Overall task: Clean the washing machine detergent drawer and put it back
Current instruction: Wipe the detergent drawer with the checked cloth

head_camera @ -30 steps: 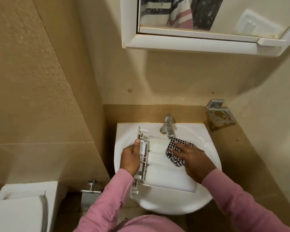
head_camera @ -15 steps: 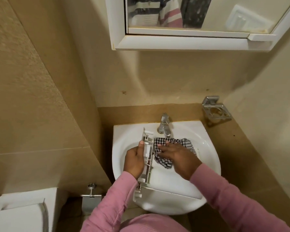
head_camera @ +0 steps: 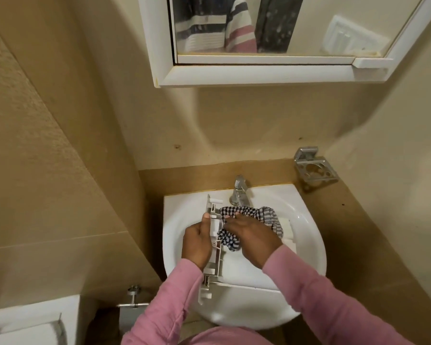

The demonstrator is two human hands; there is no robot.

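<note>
A white plastic detergent drawer (head_camera: 237, 272) lies across the white basin (head_camera: 306, 260), its front panel on the left, standing on edge. My left hand (head_camera: 197, 242) grips that front panel from the left side. My right hand (head_camera: 251, 235) presses a black-and-white checked cloth (head_camera: 234, 215) onto the drawer, close to the front panel. Part of the cloth trails to the right over the drawer's far end. Most of the drawer's compartments are hidden under my right hand and the cloth.
A chrome tap (head_camera: 239, 190) stands at the basin's back edge, just beyond the cloth. A metal holder (head_camera: 314, 168) is fixed on the wall at right. A mirror cabinet (head_camera: 259, 73) hangs overhead. A toilet cistern (head_camera: 33, 319) sits at lower left.
My right hand has dragged the cloth leftwards across the drawer, from its middle to right beside the front panel. My left hand keeps its grip on the panel.
</note>
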